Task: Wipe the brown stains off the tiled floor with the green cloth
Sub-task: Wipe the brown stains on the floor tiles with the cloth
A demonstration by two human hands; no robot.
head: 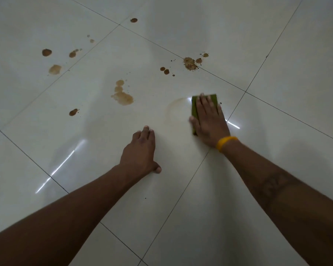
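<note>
My right hand (209, 121) lies flat on the folded green cloth (213, 98) and presses it onto the white tiled floor (277, 169). A faint smeared brown ring (174, 110) shows just left of the cloth. My left hand (140, 150) rests palm down on the tile, fingers together, holding nothing. Several brown stains lie farther out: a pale blotch (122, 96), a small spot (73, 112), a splatter on the grout cross (189, 63), two dots (164, 70), and spots at the far left (46, 52) and far top (133, 20).
Dark grout lines (181, 196) cross the glossy tiles. Bright light reflections streak the floor at the left (62, 166) and beside my right wrist (233, 124). A yellow band (225, 142) circles my right wrist.
</note>
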